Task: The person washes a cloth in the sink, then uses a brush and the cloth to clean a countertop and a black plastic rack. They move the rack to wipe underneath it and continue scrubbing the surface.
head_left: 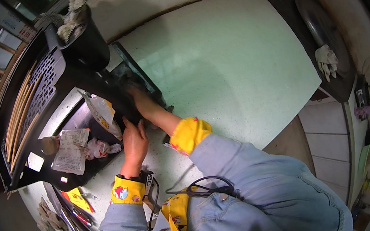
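Observation:
A black two-level rack (105, 87) stands at the left of the pale green tabletop. My left hand (135, 142) is at the lower end of its right side panel, thumb and fingers closed around the panel's edge. Just beyond, my right hand (144, 103) reaches along the outside of that panel; its fingers are lost in dark shadow, beside a dark tray-like piece (142, 71). On the rack's lower level lie a clear printed packet (72, 152), a white and yellow bag (101, 113), a small jar (49, 145) and a knotted plastic bag (97, 147).
Long wooden chopsticks (24, 112) lie on the rack's perforated top. A black holder (89, 48) with pale brush-like items hangs at its corner. Knives (64, 209), a yellow packet (78, 200) and a crumpled glove (48, 217) lie front left. A large lid (317, 17) stands far right.

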`<state>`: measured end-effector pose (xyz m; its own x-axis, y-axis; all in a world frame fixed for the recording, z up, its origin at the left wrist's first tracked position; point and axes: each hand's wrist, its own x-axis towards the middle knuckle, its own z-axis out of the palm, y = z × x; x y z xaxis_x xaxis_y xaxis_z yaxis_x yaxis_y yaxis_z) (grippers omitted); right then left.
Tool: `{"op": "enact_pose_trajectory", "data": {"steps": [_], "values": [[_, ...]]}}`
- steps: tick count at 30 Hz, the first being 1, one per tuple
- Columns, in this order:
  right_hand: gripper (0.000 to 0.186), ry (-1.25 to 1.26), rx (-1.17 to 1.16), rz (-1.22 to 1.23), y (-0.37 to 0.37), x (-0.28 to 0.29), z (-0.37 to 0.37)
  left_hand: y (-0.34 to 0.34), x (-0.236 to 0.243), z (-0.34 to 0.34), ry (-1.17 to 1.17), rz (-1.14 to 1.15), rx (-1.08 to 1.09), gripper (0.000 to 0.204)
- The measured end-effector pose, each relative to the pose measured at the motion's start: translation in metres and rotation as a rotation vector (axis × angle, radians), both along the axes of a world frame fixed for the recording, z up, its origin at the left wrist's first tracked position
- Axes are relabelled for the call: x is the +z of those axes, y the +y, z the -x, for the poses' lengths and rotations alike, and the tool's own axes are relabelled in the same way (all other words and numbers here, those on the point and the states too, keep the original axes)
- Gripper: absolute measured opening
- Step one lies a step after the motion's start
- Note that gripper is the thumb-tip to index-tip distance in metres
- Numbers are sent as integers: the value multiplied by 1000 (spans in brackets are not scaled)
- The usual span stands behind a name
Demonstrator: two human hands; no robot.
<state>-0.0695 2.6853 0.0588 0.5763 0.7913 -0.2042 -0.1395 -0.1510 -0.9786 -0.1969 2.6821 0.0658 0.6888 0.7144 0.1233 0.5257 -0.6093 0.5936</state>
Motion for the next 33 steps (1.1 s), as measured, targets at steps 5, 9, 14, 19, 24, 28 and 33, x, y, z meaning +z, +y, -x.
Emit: {"op": "enact_pose_trajectory", "data": {"steps": [5,9,14,19,24,28,33], "values": [[43,-444,2,-203,77,-27,-19,1,1,1,24,16,-30,58],[38,-346,-46,-231,98,-36,-24,3,3,2,10,-6,-64,58],[38,-557,157,138,29,-6,-8,5,5,2,10,43,-79,59],[34,-320,-1,14,9,-7,-1,2,1,2,-13,45,-50,58],[20,-686,-67,-253,80,-24,-25,2,-3,1,5,42,-31,59],[18,-811,-35,152,62,-26,-17,3,-4,1,-13,26,-19,57],[34,-731,-3,-117,45,-21,-19,0,-5,1,-56,18,-3,55]]}}
